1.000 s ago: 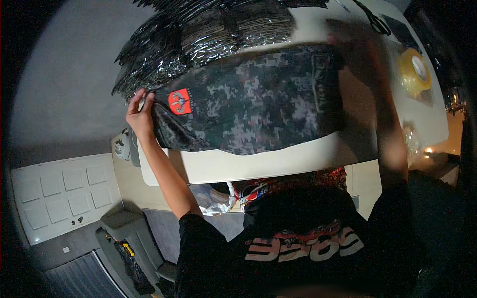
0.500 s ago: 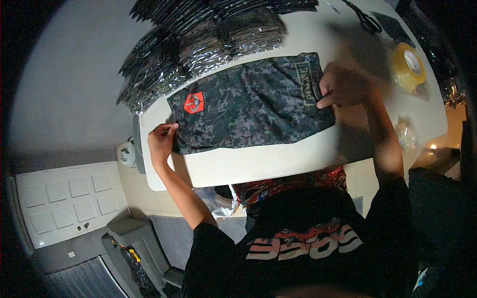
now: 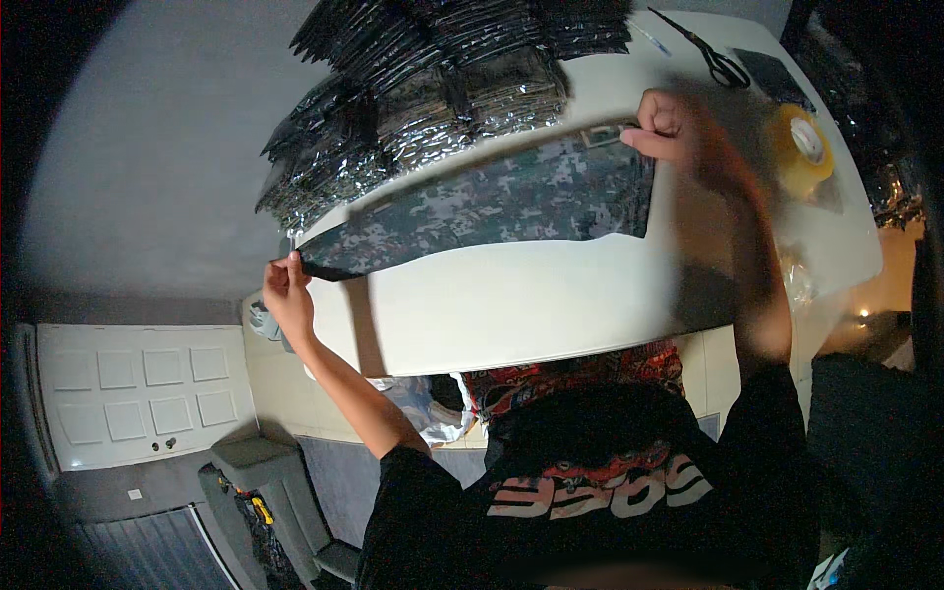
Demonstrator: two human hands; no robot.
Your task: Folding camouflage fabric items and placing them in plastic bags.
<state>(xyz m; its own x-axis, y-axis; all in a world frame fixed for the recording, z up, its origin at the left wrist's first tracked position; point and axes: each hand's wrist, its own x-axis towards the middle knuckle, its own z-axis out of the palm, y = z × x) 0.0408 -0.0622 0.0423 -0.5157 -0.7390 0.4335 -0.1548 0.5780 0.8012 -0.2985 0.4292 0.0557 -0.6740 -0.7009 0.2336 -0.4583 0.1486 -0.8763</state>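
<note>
A dark cloth piece (image 3: 472, 208) with a grey pixel camouflage pattern is stretched between my two hands over the white table. My left hand (image 3: 289, 295) pinches its left corner close to the table's left edge. At the far right corner, my right hand (image 3: 664, 130) is closed on the cloth, partly covering a pale framed print. The cloth's lower edge hangs toward me, and the red badge seen on it earlier is out of sight.
Several stacks of dark garments in shiny clear bags (image 3: 423, 108) cover the far left of the white table (image 3: 511, 305). Black scissors (image 3: 723, 67), a pen (image 3: 649, 37) and a roll of clear yellowish tape (image 3: 804, 157) lie toward the right. A grey seat (image 3: 285, 492) stands at lower left.
Both hands have moved outward and away from me, the right one most. The cloth, flat before, is now pulled up along its far edge, and its red badge has gone from view.
</note>
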